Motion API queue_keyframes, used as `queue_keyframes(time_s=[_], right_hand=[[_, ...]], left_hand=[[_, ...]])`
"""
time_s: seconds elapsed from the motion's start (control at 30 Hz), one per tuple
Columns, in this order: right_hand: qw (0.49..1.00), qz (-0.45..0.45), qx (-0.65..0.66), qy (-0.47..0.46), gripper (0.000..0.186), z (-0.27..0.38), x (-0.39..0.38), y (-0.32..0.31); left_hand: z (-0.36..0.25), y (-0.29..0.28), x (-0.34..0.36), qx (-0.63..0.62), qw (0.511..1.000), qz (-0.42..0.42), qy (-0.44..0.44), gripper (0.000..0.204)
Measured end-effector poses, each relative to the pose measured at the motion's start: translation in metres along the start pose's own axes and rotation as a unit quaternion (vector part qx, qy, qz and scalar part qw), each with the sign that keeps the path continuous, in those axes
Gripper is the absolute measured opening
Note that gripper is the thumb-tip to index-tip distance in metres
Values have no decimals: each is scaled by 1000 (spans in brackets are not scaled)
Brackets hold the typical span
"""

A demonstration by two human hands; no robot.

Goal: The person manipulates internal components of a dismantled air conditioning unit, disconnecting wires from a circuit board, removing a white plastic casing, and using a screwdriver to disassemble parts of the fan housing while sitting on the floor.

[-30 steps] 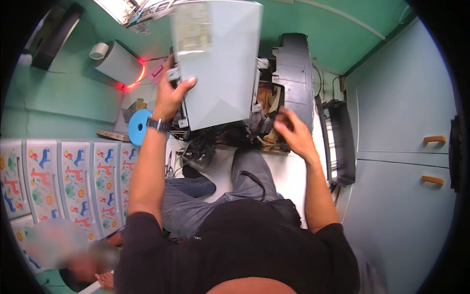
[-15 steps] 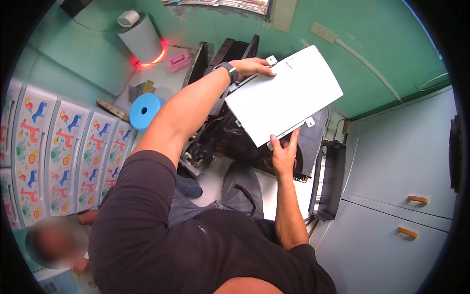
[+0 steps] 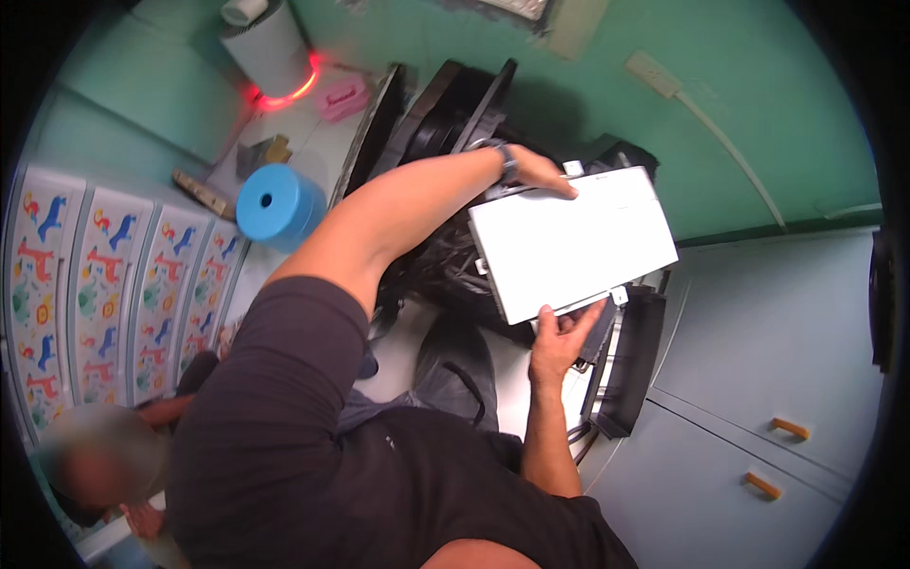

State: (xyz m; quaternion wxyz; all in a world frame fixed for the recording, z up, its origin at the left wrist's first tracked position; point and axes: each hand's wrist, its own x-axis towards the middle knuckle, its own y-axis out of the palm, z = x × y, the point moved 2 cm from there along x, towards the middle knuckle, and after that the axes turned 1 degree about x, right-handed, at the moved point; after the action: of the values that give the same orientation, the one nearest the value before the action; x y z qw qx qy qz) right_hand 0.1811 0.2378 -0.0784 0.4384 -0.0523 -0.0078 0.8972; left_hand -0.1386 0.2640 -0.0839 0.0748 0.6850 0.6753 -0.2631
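Both my hands hold a flat white rectangular panel [image 3: 578, 242] with small metal tabs along its edges. My left hand [image 3: 547, 177], with a dark watch on its wrist, grips the far edge, thumb on the top face. At the near edge my right hand [image 3: 557, 351] holds it with the thumb on top and other fingers partly hidden under the rim. Below the panel stands a black opened-up machine [image 3: 441, 128] with dark wiring inside; the panel covers much of it.
A black frame-like part [image 3: 633, 365] leans by the grey cabinet [image 3: 758, 341] on the right. On the left are a blue round stool [image 3: 284, 213], drawers with animal pictures [image 3: 118, 284], a pink box [image 3: 341, 98] and a white cylinder [image 3: 267, 52] glowing red. A person [image 3: 100, 465] sits at lower left.
The panel has moved to the right and nearer to me, turning slightly, with both hands still on it. The view has shifted a little.
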Motion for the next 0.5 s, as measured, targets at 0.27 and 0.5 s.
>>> queue_keyframes(time_s=[0.27, 0.5], right_hand=[[998, -16, -4, 67, 99, 4, 1, -11], [992, -41, 8, 118, 88, -4, 15, -29]], left_hand=[[-11, -17, -6, 58, 997, -8, 48, 101], [53, -19, -138, 0, 937, -331, 115, 62]])
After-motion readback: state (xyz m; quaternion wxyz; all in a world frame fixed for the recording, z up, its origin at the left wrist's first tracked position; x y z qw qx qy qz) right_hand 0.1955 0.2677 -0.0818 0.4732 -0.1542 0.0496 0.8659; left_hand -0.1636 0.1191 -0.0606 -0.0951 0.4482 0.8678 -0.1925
